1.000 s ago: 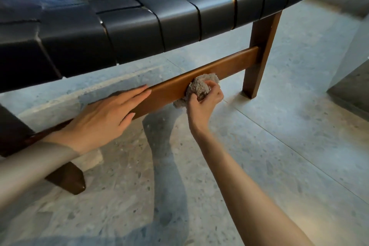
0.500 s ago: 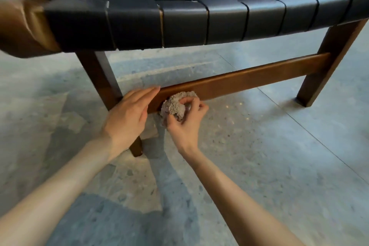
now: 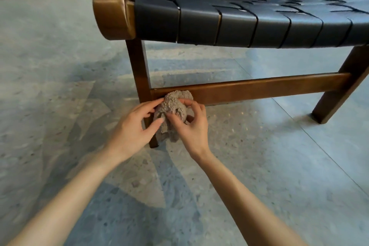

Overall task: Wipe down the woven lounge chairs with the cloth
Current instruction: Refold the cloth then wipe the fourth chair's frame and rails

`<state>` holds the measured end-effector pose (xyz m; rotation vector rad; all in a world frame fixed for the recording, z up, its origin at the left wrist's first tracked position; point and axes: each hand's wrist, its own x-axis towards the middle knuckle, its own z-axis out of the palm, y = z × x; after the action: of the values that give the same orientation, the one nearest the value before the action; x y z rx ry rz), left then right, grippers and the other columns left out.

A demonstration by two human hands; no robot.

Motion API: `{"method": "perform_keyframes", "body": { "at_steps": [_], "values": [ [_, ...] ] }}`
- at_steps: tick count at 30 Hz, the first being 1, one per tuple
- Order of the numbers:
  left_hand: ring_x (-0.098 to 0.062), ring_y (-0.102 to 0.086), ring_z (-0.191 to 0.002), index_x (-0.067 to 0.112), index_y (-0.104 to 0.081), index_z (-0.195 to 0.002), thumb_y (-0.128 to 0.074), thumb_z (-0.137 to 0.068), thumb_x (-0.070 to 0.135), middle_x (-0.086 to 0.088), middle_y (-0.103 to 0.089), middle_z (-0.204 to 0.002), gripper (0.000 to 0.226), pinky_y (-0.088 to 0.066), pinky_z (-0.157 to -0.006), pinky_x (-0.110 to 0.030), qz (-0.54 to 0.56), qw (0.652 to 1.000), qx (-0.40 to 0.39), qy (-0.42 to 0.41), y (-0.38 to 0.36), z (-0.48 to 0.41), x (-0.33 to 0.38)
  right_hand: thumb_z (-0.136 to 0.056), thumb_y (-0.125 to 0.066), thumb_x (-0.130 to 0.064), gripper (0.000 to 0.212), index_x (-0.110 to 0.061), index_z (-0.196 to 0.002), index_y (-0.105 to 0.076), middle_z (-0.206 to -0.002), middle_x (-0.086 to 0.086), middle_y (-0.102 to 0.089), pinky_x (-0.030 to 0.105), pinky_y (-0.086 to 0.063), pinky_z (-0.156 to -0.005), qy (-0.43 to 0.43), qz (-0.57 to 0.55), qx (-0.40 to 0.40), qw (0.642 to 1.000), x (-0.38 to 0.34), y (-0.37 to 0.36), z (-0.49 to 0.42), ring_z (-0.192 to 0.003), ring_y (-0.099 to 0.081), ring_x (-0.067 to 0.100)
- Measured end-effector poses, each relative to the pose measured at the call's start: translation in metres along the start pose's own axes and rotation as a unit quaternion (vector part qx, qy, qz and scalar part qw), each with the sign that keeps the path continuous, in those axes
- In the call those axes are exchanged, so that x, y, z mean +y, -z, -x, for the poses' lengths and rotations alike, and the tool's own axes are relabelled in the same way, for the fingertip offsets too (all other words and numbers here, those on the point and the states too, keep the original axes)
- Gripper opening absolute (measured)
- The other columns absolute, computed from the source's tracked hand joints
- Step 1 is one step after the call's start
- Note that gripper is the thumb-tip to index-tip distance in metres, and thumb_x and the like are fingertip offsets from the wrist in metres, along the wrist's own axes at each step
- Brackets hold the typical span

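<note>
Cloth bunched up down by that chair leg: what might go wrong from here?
1. The cloth is wadded between the left hand and right hand, so little of it may touch the wood; the corner where the rail meets the leg could get missed.
2. Neither hand steadies the chair, so a hard rub might slide it on the smooth floor.
</note>
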<state>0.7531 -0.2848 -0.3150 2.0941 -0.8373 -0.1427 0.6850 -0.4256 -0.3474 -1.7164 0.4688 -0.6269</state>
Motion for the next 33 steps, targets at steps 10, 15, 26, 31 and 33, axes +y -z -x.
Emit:
{"method": "perform_keyframes", "body": {
  "at_steps": [10, 15, 26, 31, 33],
  "values": [
    [0.017, -0.058, -0.091, 0.038, -0.055, -0.104, -0.070, -0.083, 0.016, 0.021, -0.062, -0.104, 0.034, -0.042, -0.079, -0.003, 0.134, 0.987, 0.051, 0.073, 0.018, 0.003, 0.011, -0.092, -0.063, -0.023, 0.011, -0.022, -0.097, -0.072, -0.094, -0.012, -0.064, 0.019, -0.045, -0.076, 0.129, 0.153, -0.085, 0.976, -0.047, 0.038, -0.015, -0.090, -0.060, 0.003],
    [0.021, -0.053, -0.081, 0.018, -0.062, -0.102, -0.069, -0.085, 0.018, 0.018, -0.059, -0.092, 0.018, -0.036, -0.074, 0.003, 0.073, 0.991, 0.071, 0.082, 0.064, -0.002, 0.011, -0.090, -0.063, -0.036, 0.025, -0.019, -0.105, -0.073, -0.097, 0.002, -0.057, 0.031, -0.043, -0.074, 0.210, 0.342, -0.075, 0.913, -0.062, 0.031, -0.036, -0.095, -0.050, 0.019],
    [0.000, -0.054, -0.074, 0.024, -0.060, -0.102, -0.057, -0.094, 0.027, 0.003, -0.058, -0.091, 0.009, -0.054, -0.069, -0.025, 0.014, 0.952, 0.292, 0.086, 0.059, -0.061, 0.017, -0.101, -0.047, -0.021, 0.019, -0.017, -0.119, -0.049, -0.095, -0.006, -0.061, 0.015, -0.052, -0.071, 0.071, 0.098, 0.024, 0.992, -0.082, -0.053, -0.059, -0.077, -0.059, -0.006],
    [-0.001, -0.059, -0.090, 0.017, -0.042, -0.123, -0.045, -0.100, 0.032, 0.008, -0.057, -0.104, 0.027, -0.055, -0.079, -0.021, 0.305, 0.907, 0.212, 0.199, 0.034, -0.056, 0.014, -0.105, -0.030, -0.030, 0.013, -0.031, -0.101, -0.043, -0.078, -0.011, -0.056, 0.014, -0.042, -0.057, 0.012, 0.017, -0.082, 0.996, -0.071, -0.059, -0.043, -0.058, -0.053, -0.010],
    [0.002, -0.058, -0.090, 0.016, -0.043, -0.130, -0.036, -0.103, 0.033, 0.010, -0.059, -0.104, 0.032, -0.050, -0.073, -0.011, 0.294, 0.923, 0.163, 0.185, 0.031, -0.055, 0.016, -0.104, -0.033, -0.036, 0.011, -0.036, -0.106, -0.044, -0.091, -0.020, -0.059, 0.011, -0.048, -0.074, 0.024, -0.017, -0.134, 0.990, -0.076, -0.062, -0.039, -0.078, -0.059, -0.015]
  ]
}}
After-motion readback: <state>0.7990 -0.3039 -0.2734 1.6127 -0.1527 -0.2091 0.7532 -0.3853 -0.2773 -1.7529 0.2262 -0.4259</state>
